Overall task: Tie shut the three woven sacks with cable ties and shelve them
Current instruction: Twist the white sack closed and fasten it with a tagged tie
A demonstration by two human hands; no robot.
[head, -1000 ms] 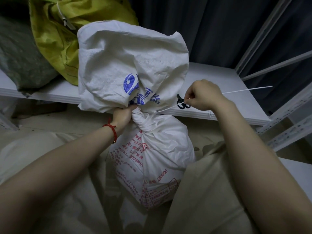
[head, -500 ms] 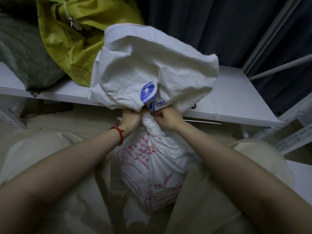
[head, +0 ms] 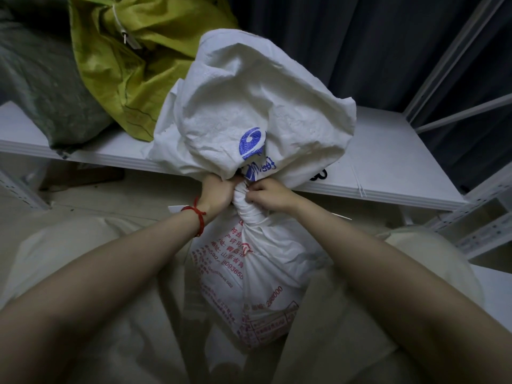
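Note:
A white woven sack (head: 249,267) with red and blue print stands between my knees, its loose top flopped over above a gathered neck. My left hand (head: 216,191) grips that neck from the left. My right hand (head: 267,194) pinches at the neck from the right, fingers curled; the cable tie there is hidden under my fingers. A thin tail of the cable tie (head: 342,216) sticks out to the right below my right wrist. A yellow-green sack (head: 133,67), tied with a white tie, lies on the white shelf (head: 388,167). A dark green sack (head: 36,87) lies to its left.
The shelf's right half holds only a small black object (head: 318,174) near its front edge. White perforated shelf uprights (head: 476,228) stand at the right. A dark curtain hangs behind. My light trouser legs flank the sack.
My right hand, which was out to the right pulling the tie's tail, has come in to the sack's neck. The sack's floppy top has shifted right and the view has moved closer.

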